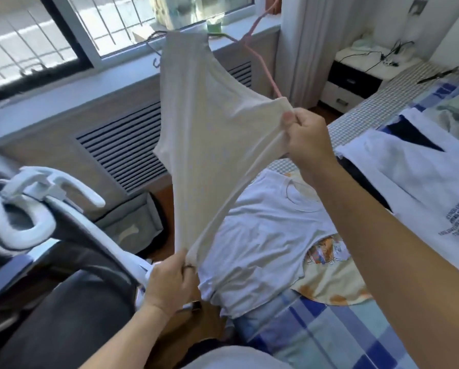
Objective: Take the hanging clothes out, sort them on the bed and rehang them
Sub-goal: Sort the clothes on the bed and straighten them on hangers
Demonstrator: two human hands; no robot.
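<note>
The soft cream sleeveless top (212,123) was up in the air, between the bed and the window. It was stretched out between two hands. The right hand (307,137) pinched one shoulder strap with thumb and fingers pressed together. The left hand (167,280) pinched the bottom hem, low down and close to the body. A thin pink wire hanger (260,62) poked out near the top's neck. One end was near the right hand's grip. It looked like the top was going onto the hanger, or coming off it; I could not tell which.

Under the top, a plain white T-shirt (263,235) lay flat on the bed with the blue checked sheet (316,328). It lay on top of a yellow cloth with a cartoon picture (327,278). Beside them was a white shirt with dark print (420,187).

So some clothes were already out and laid on the bed. The sorting looked part done. At least three things were waiting to be hung up again.

The white shirt had dark letters on it, at the right edge. They were too blurry and cut off to read. No brand could be seen anywhere.

A white and black office chair (50,222) stood at the left, close to the left hand.
</note>
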